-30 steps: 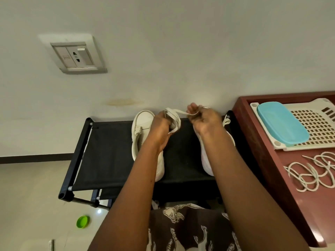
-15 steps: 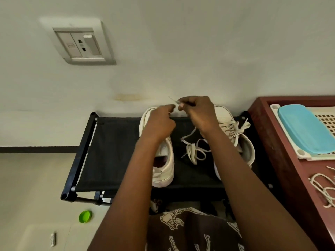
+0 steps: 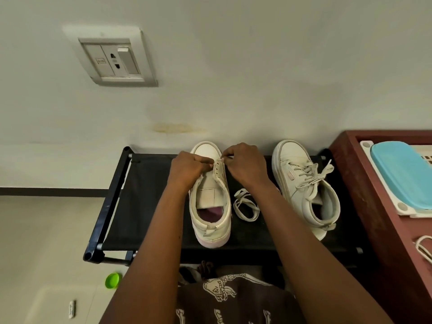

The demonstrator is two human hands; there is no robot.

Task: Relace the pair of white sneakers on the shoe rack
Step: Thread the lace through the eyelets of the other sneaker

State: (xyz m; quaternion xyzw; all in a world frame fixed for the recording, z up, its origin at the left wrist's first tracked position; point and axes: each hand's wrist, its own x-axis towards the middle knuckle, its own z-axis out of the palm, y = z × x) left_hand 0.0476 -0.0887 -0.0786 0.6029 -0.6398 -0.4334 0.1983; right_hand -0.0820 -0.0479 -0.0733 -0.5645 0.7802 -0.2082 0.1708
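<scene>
Head cam, the only view: the unlaced white leather sneaker sits toe-to-wall on the black fabric shoe rack, with the laced white twin sneaker off to the right. Both hands are close together at the toe-end eyelets. The left hand pinches the eyelet flap and the right hand pinches what looks like the tip of the flat white shoelace — its slack lies coiled between the shoes. I'd say this is the very first eyelet. Next it needs a steady poke through the hole, then an even pull on the slack.

Two bare forearms, dark brown garment at the lap, printed with cream line-drawn figures
</scene>
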